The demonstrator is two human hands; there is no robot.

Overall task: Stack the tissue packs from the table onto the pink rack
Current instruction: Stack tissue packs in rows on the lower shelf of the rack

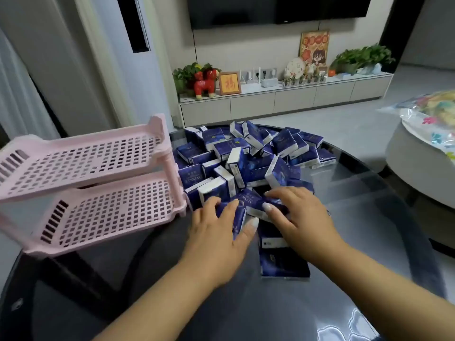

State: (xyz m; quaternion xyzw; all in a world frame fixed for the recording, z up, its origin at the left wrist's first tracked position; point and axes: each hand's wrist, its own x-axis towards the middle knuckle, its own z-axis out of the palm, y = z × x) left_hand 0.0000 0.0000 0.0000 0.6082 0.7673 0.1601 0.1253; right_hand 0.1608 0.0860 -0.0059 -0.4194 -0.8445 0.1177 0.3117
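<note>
A heap of several dark blue tissue packs covers the far middle of the dark glass table. To its left stands the pink rack, two perforated shelves, both bare. My left hand grips a blue tissue pack at the heap's near edge, thumb on its right side. My right hand lies over a neighbouring pack, fingers curled on it. Another flat pack lies under my right wrist, closest to me.
A grey round seat with a plastic bag on it stands right of the table. Behind, a low TV cabinet carries plants, frames and ornaments. The table's near part is bare dark glass.
</note>
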